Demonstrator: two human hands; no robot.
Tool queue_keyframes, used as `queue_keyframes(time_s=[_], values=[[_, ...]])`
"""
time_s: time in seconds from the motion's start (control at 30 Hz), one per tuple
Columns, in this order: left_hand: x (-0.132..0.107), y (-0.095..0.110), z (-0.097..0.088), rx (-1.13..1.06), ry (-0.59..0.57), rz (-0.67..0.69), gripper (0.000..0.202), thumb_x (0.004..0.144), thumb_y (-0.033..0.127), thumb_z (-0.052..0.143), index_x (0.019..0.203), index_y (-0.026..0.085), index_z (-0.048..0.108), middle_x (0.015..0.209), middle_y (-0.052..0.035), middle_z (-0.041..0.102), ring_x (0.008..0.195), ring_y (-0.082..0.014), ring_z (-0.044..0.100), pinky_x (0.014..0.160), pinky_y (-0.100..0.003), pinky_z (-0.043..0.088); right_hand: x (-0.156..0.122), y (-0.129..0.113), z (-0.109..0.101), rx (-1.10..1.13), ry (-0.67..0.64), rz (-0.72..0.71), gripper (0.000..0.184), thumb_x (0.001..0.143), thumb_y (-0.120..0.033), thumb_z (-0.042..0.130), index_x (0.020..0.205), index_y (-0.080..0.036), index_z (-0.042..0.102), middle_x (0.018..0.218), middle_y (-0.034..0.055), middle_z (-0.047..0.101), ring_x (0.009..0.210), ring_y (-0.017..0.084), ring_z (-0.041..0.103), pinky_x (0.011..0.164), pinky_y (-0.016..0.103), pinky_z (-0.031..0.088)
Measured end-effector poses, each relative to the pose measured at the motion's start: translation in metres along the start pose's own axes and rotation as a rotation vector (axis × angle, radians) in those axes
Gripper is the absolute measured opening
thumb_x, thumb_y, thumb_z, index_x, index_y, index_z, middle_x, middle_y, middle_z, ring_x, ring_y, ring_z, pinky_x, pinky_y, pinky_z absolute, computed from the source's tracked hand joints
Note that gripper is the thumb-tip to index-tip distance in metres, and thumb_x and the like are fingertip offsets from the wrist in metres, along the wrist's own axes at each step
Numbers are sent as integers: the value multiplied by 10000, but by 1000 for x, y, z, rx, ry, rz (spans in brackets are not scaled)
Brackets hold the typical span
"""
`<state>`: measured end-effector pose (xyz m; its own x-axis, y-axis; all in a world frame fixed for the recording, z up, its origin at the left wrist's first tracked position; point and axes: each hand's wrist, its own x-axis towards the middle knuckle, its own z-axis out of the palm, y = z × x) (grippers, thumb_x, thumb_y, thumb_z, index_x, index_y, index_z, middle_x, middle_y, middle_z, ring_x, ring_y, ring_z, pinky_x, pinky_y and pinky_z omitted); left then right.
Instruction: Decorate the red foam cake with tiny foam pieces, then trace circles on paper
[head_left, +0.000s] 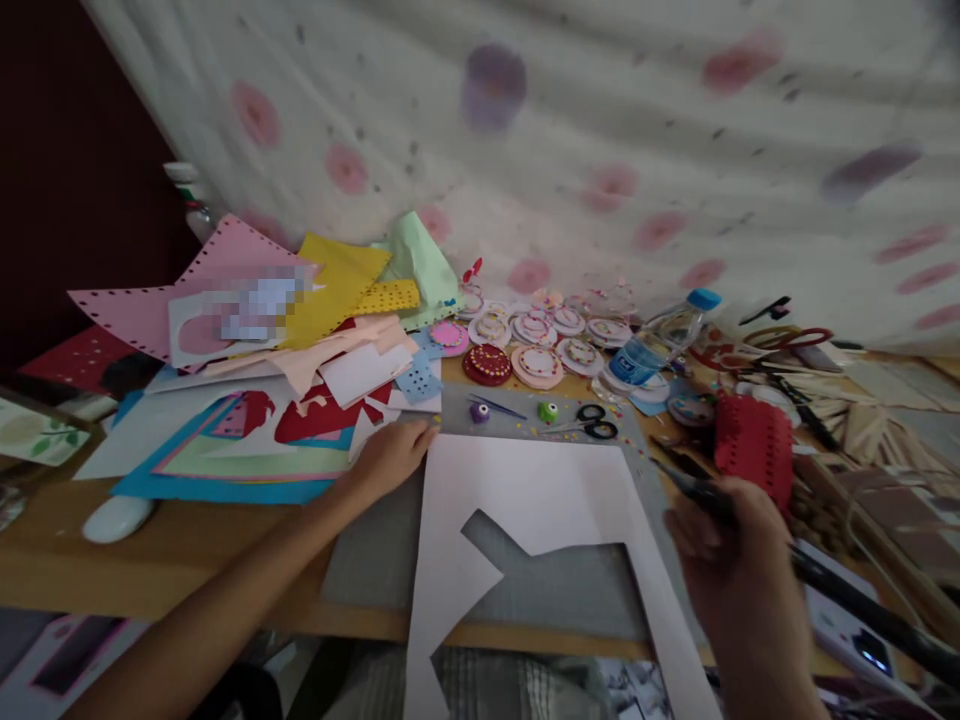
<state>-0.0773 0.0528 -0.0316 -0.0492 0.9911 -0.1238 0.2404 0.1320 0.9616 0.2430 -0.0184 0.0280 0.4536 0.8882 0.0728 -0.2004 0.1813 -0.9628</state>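
A large white sheet of paper (525, 485) with an angular hole cut through it lies over the grey mat (375, 570), its lower end hanging past the table's front edge. At its upper left corner is my left hand (394, 455), fingers closed and pinching the paper there. To the right of the sheet, my right hand (739, 575) is raised and closed around a dark, slim pen-like tool (705, 495) whose tip points up and left. Motion blur hides the tool's exact kind. Black-handled scissors (596, 422), tweezers (501, 405) and small purple and green pieces (549, 411) lie behind the sheet.
Coloured paper and scraps (300, 380) pile up at the left, near a white computer mouse (118, 518). Beaded bracelets on round cards (536, 365) and a water bottle (652, 345) stand behind the mat. A red punched strip (754, 445) and a phone (847, 610) are at right.
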Motion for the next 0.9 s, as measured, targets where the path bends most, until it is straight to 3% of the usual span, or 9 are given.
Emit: queue_keyframes(time_s=[0.1,0.2,0.3,0.4,0.53,0.77,0.9], values=[[14,1,-5,-88,-64,-3,233,773,334,705,611,199,605,529,24,514,521,-140,452,530,-247,265,6,19,34,-37,-231,53,224,781,-416,758,787,-244,614,526,-73,408,466,80,373,445,229,279],[27,-6,-2,-256,-138,-43,295,835,444,621,704,181,647,547,8,567,454,-127,454,465,-239,278,15,45,64,-150,-496,42,218,810,-409,751,939,-258,661,640,-44,563,562,106,507,526,242,385],[36,-15,3,-487,-175,-75,385,848,527,558,737,169,641,570,1,570,425,-111,442,418,-228,279,22,78,93,-196,-655,69,208,816,-411,735,903,-230,679,633,-27,595,564,121,521,527,251,399],[40,-19,2,-719,-156,-87,372,855,502,551,696,170,609,542,19,518,410,-84,395,424,-211,290,22,110,112,-207,-671,110,230,826,-438,706,808,-223,630,557,-46,546,490,113,459,474,246,348],[42,-17,-6,-964,-135,-133,411,936,421,427,671,160,602,516,9,473,410,-79,366,450,-208,310,17,134,116,-236,-600,115,255,836,-396,714,799,-240,515,576,-78,491,482,97,398,465,235,292],[49,-13,-16,-1276,-280,-274,617,1013,411,182,515,176,462,485,42,254,392,-90,268,423,-236,289,9,130,112,-340,-533,42,343,854,-338,711,711,-233,418,600,-75,436,538,101,395,513,246,312],[50,-14,-21,-1310,-320,-315,658,1019,462,142,471,190,382,454,48,199,366,-89,233,397,-242,263,7,129,114,-390,-534,-18,333,850,-295,709,701,-233,418,602,-71,460,545,106,411,530,252,341]])
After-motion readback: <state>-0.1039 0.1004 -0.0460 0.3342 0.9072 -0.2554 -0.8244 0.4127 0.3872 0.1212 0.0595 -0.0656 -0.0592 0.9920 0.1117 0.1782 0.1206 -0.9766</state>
